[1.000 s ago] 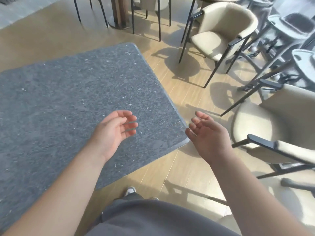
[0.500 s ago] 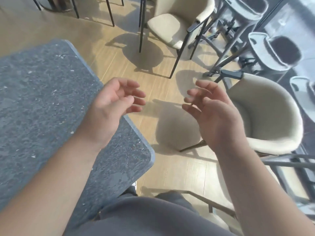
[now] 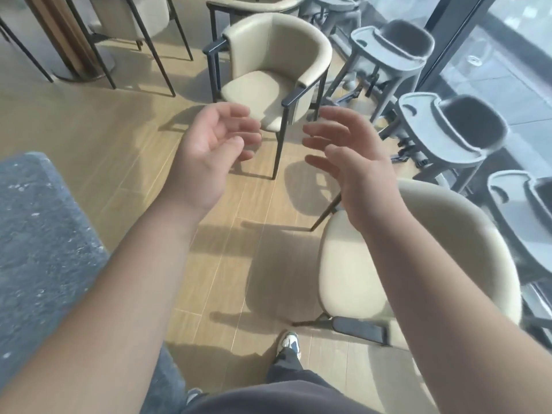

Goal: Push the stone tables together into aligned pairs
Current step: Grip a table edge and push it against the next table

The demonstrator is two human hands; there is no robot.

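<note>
Left hand [image 3: 209, 156] raised in mid-air, palm turned inward, fingers loosely curved and holding nothing; right hand [image 3: 349, 162] held up facing it, fingers spread and relaxed, likewise holding nothing, a gap of bare air between the two. Both well apart from the stone table [image 3: 38, 249], whose speckled grey top fills the lower left, rounded corner pointing up and away, partly covered by the left forearm. Wooden plank floor [image 3: 119, 138] spread across the middle, crossed by long shadows. Just right of the right forearm, a cream armchair [image 3: 352, 264] with a dark armrest, seat turned toward the wearer. Beyond the fingertips, a second cream armchair [image 3: 268, 85] on thin black legs, standing between the hands and the far wall. Along the right edge, a row of grey high chairs [image 3: 442, 135] with trays, set against a glass window wall [image 3: 507, 55]. At top left, a round pedestal base [image 3: 74, 55]. At the bottom, dark trousers and one white sneaker [image 3: 288, 343] on the floor.
</note>
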